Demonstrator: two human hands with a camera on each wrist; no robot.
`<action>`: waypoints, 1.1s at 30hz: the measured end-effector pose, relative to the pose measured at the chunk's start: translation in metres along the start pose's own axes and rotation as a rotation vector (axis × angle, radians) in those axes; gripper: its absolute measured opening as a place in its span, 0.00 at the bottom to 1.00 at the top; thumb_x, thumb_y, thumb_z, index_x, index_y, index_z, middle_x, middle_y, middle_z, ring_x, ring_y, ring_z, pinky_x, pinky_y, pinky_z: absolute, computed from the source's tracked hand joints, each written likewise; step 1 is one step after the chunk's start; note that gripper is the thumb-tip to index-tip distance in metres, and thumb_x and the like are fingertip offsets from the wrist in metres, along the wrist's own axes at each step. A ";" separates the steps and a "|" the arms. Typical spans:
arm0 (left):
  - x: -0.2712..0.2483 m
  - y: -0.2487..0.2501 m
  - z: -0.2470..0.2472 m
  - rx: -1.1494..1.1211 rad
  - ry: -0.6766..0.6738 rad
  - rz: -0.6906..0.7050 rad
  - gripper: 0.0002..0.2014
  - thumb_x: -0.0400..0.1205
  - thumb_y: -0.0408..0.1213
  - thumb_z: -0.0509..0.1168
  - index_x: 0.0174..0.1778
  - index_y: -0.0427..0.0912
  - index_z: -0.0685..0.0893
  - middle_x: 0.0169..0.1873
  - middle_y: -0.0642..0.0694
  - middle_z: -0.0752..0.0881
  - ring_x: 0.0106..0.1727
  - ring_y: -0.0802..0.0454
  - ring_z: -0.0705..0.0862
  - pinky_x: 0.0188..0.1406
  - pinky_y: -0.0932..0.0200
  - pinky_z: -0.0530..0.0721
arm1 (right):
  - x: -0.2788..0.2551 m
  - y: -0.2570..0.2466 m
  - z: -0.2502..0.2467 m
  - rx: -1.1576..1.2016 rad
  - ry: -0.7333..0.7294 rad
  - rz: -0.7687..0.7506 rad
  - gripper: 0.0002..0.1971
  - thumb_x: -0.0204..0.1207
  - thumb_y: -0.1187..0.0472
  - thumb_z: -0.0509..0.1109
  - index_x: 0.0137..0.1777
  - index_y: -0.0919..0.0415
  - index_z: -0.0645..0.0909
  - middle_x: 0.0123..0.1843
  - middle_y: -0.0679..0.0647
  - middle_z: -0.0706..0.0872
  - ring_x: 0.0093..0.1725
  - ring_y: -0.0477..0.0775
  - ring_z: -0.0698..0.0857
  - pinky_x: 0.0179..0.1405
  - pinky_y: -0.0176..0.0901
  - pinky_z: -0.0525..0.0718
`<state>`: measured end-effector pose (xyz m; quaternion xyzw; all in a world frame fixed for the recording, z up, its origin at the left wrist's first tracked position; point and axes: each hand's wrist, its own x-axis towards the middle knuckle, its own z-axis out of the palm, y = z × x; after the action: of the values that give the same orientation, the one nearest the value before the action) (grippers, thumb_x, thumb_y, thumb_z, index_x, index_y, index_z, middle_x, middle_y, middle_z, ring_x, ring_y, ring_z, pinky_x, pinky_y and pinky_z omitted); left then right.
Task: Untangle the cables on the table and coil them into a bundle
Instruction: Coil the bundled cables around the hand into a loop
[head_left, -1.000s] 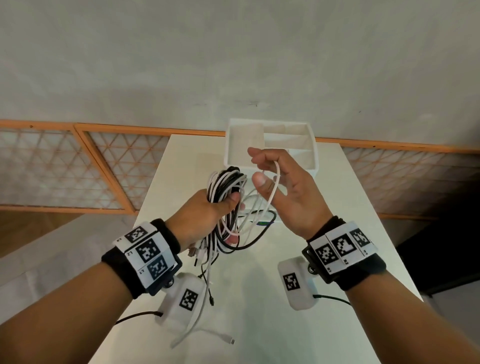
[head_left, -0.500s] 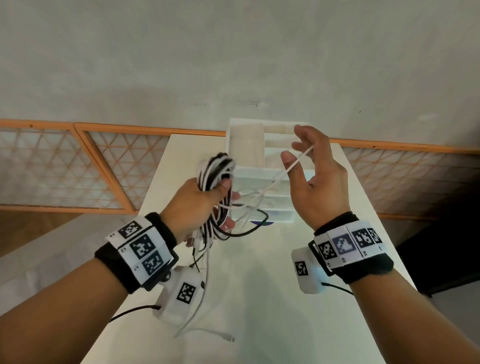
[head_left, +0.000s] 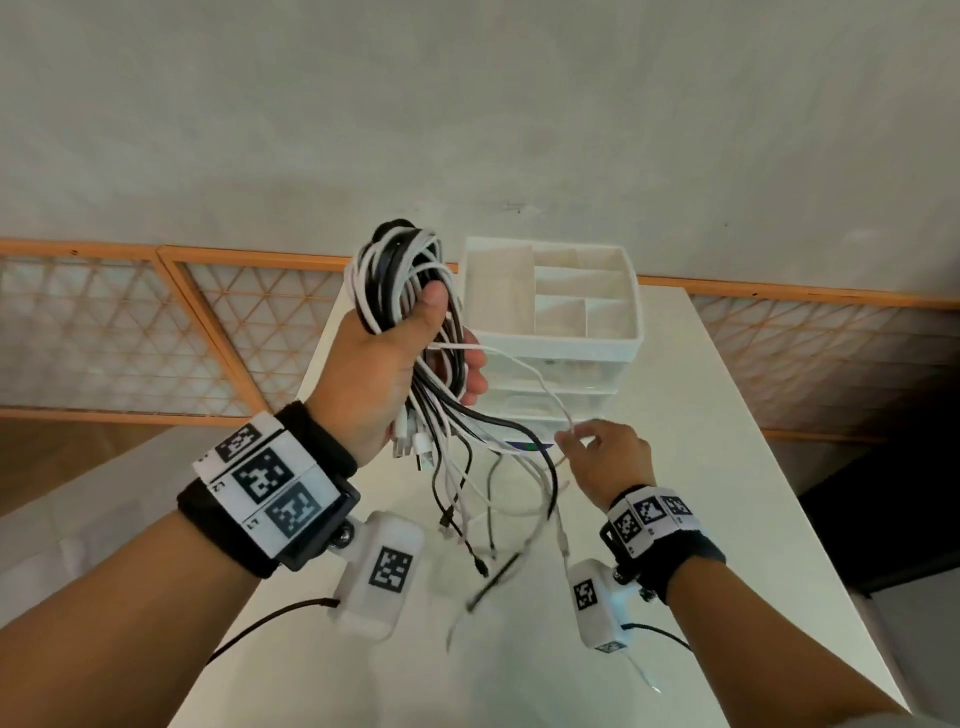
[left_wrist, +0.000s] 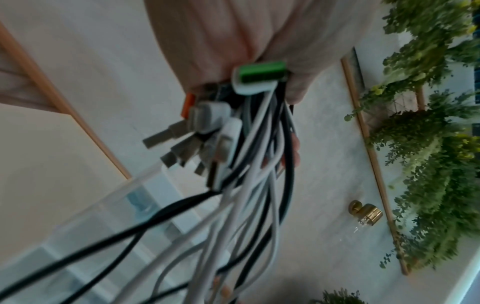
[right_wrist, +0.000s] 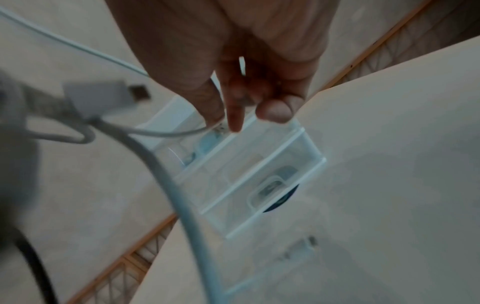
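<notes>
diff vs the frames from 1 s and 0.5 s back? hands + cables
The left hand lifted the cable bundle higher, now level with the organizer box. The right hand swung out toward the box, then dropped low toward the table, drawing a thin white cable down from the bundle. Unchanged: left hand grips the bundle, right pinches the white cable, box in place.

Left hand is up above the flat white table, gripping the looped bundle of black and white cables, left of and just in front of the white plastic drawer organiser with open top compartments at the table's far edge. Cable ends hang below that hand over mid-table. Right hand sits lower and to the right, in front of the organiser, pinching one thin white cable running up to the bundle.
</notes>
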<state>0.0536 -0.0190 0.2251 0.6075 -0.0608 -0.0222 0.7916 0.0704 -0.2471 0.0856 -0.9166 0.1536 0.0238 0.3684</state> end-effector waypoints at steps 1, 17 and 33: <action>0.000 0.000 -0.002 0.010 0.008 0.010 0.15 0.87 0.42 0.60 0.43 0.34 0.83 0.35 0.33 0.89 0.29 0.38 0.87 0.32 0.46 0.88 | 0.000 0.005 -0.001 -0.007 -0.060 0.010 0.14 0.82 0.48 0.68 0.44 0.56 0.89 0.36 0.52 0.86 0.40 0.57 0.84 0.43 0.39 0.77; -0.005 -0.053 0.000 0.405 -0.251 -0.257 0.14 0.83 0.52 0.66 0.58 0.50 0.87 0.51 0.42 0.93 0.52 0.43 0.92 0.59 0.39 0.87 | -0.031 -0.089 -0.044 1.038 -0.320 -0.412 0.16 0.91 0.56 0.52 0.45 0.61 0.76 0.31 0.56 0.82 0.25 0.56 0.79 0.29 0.44 0.82; 0.007 -0.041 -0.033 0.492 0.112 -0.382 0.11 0.87 0.46 0.63 0.54 0.43 0.84 0.40 0.37 0.91 0.32 0.39 0.92 0.26 0.51 0.90 | 0.001 -0.046 -0.081 0.500 0.564 -0.455 0.11 0.88 0.51 0.60 0.57 0.45 0.85 0.40 0.37 0.83 0.38 0.37 0.80 0.43 0.36 0.80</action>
<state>0.0662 0.0015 0.1777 0.7814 0.0947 -0.1218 0.6047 0.0791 -0.2709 0.1756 -0.7804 0.0435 -0.3472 0.5183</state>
